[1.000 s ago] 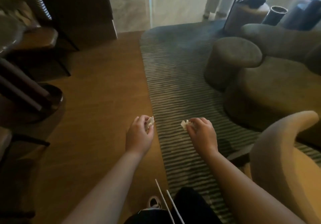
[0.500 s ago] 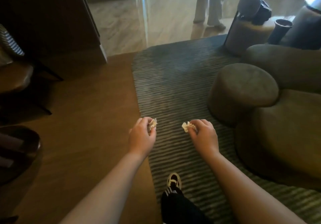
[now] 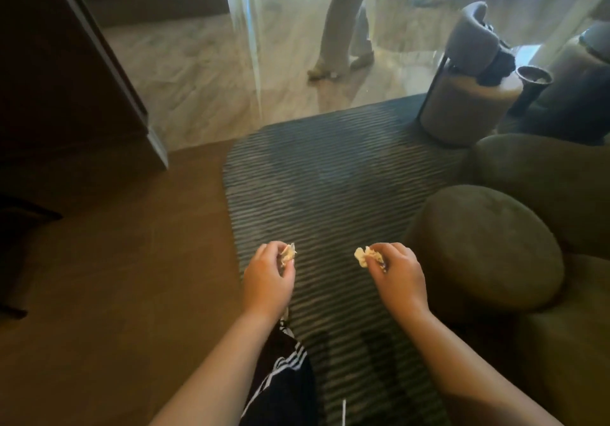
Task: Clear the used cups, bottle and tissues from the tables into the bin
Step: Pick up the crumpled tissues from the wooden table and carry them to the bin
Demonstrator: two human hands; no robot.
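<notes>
My left hand (image 3: 268,275) is shut on a small crumpled white tissue (image 3: 288,251) pinched at the fingertips. My right hand (image 3: 397,272) grips a second crumpled tissue (image 3: 362,256) the same way. Both hands are held out in front of me, about waist high, over the edge of a striped grey rug (image 3: 317,194). A dark round bin (image 3: 532,86) with pale rubbish inside stands at the far right, beyond the seats. No cups or bottle show in this view.
A round olive pouf (image 3: 485,247) and a low sofa (image 3: 548,178) fill the right side. A tan cylindrical stool (image 3: 462,108) with a grey chair stands near the bin. A glass wall (image 3: 251,45) runs ahead; a person's legs (image 3: 343,29) show behind it. Dark cabinet (image 3: 66,78) at left.
I have walked forward along the rug's edge. The pouf, stool and bin have come closer and the glass wall is nearer. Both hands keep their tissues in the same hold.
</notes>
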